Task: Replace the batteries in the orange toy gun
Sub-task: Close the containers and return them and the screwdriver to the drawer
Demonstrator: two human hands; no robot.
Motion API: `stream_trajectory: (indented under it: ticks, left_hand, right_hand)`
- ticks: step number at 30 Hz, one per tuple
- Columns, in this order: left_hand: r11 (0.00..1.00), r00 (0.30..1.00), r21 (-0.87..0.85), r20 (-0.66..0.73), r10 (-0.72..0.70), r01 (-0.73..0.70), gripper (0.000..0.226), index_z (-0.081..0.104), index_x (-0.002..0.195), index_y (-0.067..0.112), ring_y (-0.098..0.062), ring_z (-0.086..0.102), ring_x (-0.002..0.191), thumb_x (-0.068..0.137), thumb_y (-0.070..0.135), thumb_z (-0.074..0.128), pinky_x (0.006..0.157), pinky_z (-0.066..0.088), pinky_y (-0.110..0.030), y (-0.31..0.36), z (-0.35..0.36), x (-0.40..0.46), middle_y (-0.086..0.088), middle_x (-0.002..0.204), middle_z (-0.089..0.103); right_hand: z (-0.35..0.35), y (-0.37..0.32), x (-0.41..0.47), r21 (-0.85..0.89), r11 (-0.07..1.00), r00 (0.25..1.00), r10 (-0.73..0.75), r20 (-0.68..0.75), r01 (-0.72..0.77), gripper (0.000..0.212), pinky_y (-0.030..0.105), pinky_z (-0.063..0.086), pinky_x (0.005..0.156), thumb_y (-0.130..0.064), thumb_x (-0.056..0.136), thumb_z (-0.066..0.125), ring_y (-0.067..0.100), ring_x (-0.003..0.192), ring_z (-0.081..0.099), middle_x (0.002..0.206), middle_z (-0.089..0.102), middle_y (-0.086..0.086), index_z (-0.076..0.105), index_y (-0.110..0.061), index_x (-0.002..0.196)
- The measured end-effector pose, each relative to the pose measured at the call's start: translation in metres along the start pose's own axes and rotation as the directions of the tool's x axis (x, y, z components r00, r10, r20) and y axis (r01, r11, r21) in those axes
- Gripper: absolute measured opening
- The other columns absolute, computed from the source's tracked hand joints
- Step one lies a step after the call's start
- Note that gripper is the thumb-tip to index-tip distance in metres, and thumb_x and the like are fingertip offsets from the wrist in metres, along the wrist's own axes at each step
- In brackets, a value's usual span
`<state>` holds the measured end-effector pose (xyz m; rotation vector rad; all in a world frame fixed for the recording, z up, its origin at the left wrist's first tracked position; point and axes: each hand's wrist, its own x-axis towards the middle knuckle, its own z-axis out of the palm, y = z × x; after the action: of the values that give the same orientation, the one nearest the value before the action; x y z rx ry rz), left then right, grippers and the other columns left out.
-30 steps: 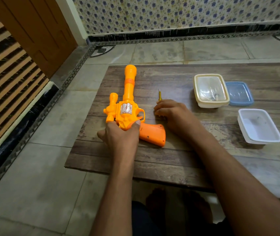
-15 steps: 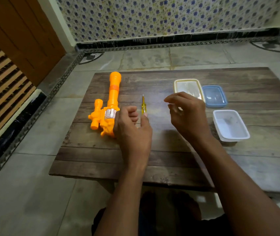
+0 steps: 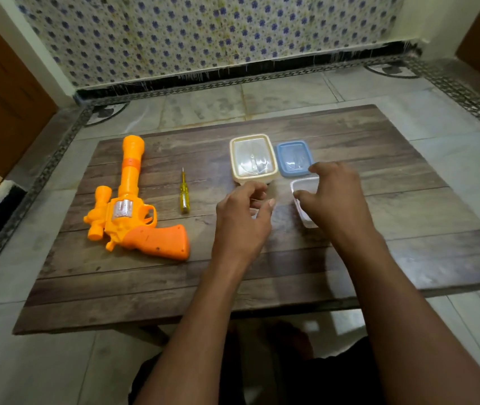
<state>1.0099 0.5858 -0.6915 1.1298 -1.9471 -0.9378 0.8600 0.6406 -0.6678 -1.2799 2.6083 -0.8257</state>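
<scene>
honestly this looks like the very start of the job. the orange toy gun (image 3: 133, 211) is lying flat on its side at the left of the wooden table (image 3: 379, 258), nobody touching it, grip pointing toward the person, barrel away. the yellow screwdriver (image 3: 184, 192) lies just beside it, also untouched. both hands are over by the tubs: the left hand (image 3: 240, 220) hovers near the cream lidded tub (image 3: 254, 159), fingers loosely curled and holding nothing, and the right hand (image 3: 333, 200) is spread over the clear open tub (image 3: 306, 200), fingers relaxed, also empty as far as i can see. a blue lid (image 3: 293, 157) sits behind. my guess is they're going for fresh batteries, so next up would be opening the cream tub, then unscrewing the gun's battery cover. no brand or writing i can read anywhere; the silver panel on the gun is too blurry.
</scene>
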Motion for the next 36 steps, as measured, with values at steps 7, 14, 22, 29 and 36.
stream_trajectory:
  ticks: [7, 14, 22, 29, 36]
  left_hand:
    - [0.98, 0.977, -0.073, 0.121, -0.174, 0.184, 0.015, 0.065, 0.105, 0.028, -0.017, 0.076, 0.07, 0.094, 0.028, 0.076, 0.068, 0.066, -0.043, 0.016, 0.02, -0.008, 0.005, 0.08, 0.072]
    - [0.963, 0.962, -0.039, 0.064, -0.265, 0.268, 0.024, 0.065, 0.085, 0.026, -0.012, 0.07, 0.049, 0.085, 0.002, 0.069, 0.048, 0.05, -0.017, 0.011, 0.001, -0.007, -0.013, 0.072, 0.073]
    - [0.964, 0.964, -0.033, 0.039, -0.262, 0.263, 0.021, 0.066, 0.084, 0.028, -0.026, 0.074, 0.062, 0.085, 0.009, 0.074, 0.065, 0.063, -0.036, 0.0, -0.009, -0.003, -0.008, 0.07, 0.073]
    - [0.959, 0.959, -0.029, 0.027, -0.282, 0.283, 0.014, 0.07, 0.092, 0.021, -0.013, 0.07, 0.056, 0.084, 0.011, 0.075, 0.065, 0.062, -0.033, 0.0, -0.011, -0.002, 0.004, 0.064, 0.069]
    - [0.948, 0.948, -0.019, 0.03, -0.317, 0.318, 0.015, 0.072, 0.1, 0.015, -0.016, 0.072, 0.061, 0.086, 0.012, 0.075, 0.065, 0.062, -0.033, -0.003, -0.014, -0.002, 0.005, 0.068, 0.07]
  right_hand:
    - [-0.001, 0.008, 0.009, 0.195, 0.972, 0.991, 0.125, 0.04, -0.131, 0.022, 0.024, 0.038, 0.078, -0.012, 0.096, 0.061, 0.032, 0.105, 0.066, 0.109, 0.072, 0.018, 0.073, -0.008, 0.114]
    - [0.009, 0.022, 0.033, 0.17, 0.984, 0.999, -0.051, -0.005, 0.051, 0.031, 0.032, 0.047, 0.098, -0.004, 0.096, 0.059, 0.032, 0.114, 0.065, 0.122, 0.071, 0.016, 0.074, -0.011, 0.122]
    - [0.021, 0.022, 0.046, -0.032, 0.998, 0.986, -0.045, 0.16, 0.051, 0.036, 0.048, 0.048, 0.107, -0.005, 0.081, 0.064, 0.043, 0.124, 0.055, 0.135, 0.058, 0.018, 0.078, -0.012, 0.114]
    - [0.006, 0.019, 0.023, 0.028, 0.999, 0.999, -0.044, 0.009, 0.043, 0.035, 0.036, 0.055, 0.086, -0.012, 0.071, 0.071, 0.038, 0.098, 0.066, 0.102, 0.072, 0.024, 0.076, 0.002, 0.103]
    - [0.012, 0.013, 0.024, 0.042, 0.999, 0.997, 0.011, 0.079, -0.014, 0.03, 0.039, 0.05, 0.061, -0.032, 0.059, 0.072, 0.036, 0.076, 0.063, 0.073, 0.063, 0.011, 0.06, -0.009, 0.073]
